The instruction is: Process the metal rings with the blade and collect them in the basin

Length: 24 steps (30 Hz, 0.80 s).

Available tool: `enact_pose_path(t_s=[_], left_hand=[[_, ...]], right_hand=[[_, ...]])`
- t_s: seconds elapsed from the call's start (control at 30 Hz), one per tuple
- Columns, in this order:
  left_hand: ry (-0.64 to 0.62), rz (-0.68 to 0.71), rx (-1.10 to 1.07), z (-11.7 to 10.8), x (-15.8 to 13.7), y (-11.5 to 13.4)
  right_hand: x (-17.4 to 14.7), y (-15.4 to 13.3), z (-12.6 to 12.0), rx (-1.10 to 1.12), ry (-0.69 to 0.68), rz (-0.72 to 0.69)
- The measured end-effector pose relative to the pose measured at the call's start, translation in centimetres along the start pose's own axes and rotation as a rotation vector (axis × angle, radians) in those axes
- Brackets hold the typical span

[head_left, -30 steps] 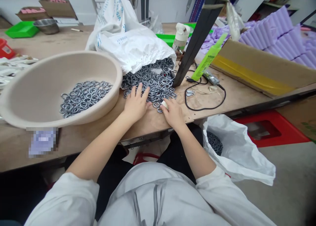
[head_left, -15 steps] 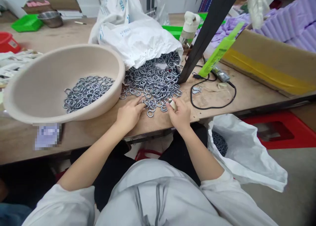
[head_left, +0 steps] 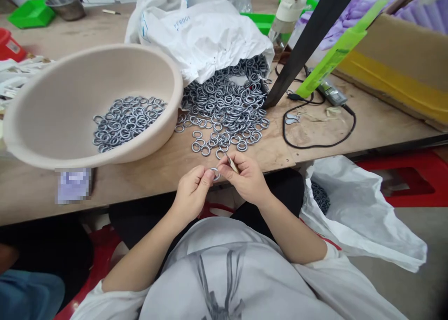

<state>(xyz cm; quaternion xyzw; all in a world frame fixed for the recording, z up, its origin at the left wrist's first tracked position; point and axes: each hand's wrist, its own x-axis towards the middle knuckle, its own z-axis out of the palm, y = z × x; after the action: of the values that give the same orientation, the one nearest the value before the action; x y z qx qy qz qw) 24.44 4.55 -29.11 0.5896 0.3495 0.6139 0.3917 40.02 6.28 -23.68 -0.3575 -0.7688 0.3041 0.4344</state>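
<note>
My left hand (head_left: 191, 189) is closed, pinching a grey ring (head_left: 216, 173) between thumb and forefinger just over the table's front edge. Close beside it, my right hand (head_left: 247, 177) grips a small cream-handled tool (head_left: 232, 164) with a dark, thin tip; its exact kind is too small to tell. The right fingertips meet the ring's right side. Just beyond both hands, a heap of grey rings (head_left: 227, 100) spills from a white sack (head_left: 210, 40) onto the table. To the left, a large beige basin (head_left: 63, 96) holds more rings (head_left: 129, 121).
A dark slanted post (head_left: 308, 45) rises right of the heap, near a bright green strip (head_left: 336, 54) and a black cable (head_left: 315, 146). A cardboard box (head_left: 395, 77) stands at right. Below the edge hangs an open white bag (head_left: 360, 194) with dark rings inside.
Both hands have drawn back from the heap toward my body and come together. A ring is now between the left fingers. The view has shifted slightly.
</note>
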Motion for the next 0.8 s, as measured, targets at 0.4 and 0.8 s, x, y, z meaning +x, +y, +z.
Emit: enact_pose_path(t_s=[0.4, 0.8], left_hand=[[-0.01, -0.444, -0.763, 1.3, -0.8, 1.1], [-0.124, -0.486, -0.899, 1.1, -1.3, 0.9]], right_hand=[[-1.1, 0.6, 0.7, -0.343, 0.005, -0.17], [-1.9, 0.2, 0.9, -0.454, -0.151, -0.239]])
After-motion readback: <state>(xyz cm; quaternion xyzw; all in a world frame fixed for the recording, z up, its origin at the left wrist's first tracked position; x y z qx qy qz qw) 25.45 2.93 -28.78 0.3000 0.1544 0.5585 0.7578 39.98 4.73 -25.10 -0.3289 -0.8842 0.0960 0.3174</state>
